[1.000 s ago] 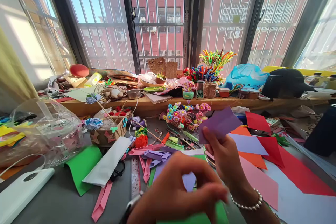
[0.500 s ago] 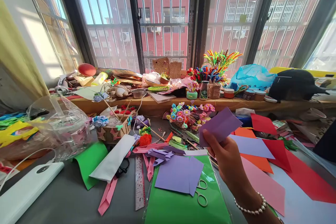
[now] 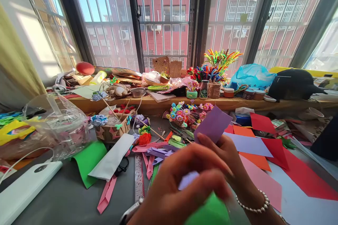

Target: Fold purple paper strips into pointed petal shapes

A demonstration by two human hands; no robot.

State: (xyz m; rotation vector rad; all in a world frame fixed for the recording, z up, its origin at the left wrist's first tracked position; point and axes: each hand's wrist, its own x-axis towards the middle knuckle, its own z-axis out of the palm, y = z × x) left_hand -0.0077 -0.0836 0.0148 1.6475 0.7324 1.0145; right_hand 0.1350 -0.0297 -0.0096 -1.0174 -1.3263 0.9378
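A small sheet of purple paper point(image 3: 213, 124) stands raised in the middle right, pinched between the thumb and fingers of my right hand point(image 3: 224, 153), which wears a beaded bracelet. My left hand point(image 3: 182, 182) is close to the camera, slightly blurred. Its fingers curve, with a gap between thumb and forefinger and nothing visible in it. Beneath it lies a green sheet point(image 3: 211, 211) in a clear sleeve. Part of a purple sheet point(image 3: 188, 180) shows through the gap in my left hand. The scissors seen earlier are hidden behind this hand. Folded purple strips point(image 3: 158, 153) lie beyond it.
A ruler point(image 3: 139, 175), a white paper packet point(image 3: 113, 158) and a pink folded strip point(image 3: 107, 194) lie left of centre. A white power bank point(image 3: 29, 191) is at the front left. Red sheets point(image 3: 311, 174) spread at right. Handmade flowers point(image 3: 182, 114) stand near the windowsill.
My left hand has come into view from below, over the green sheet. My right hand has moved slightly left with the purple paper, which is now more tilted.
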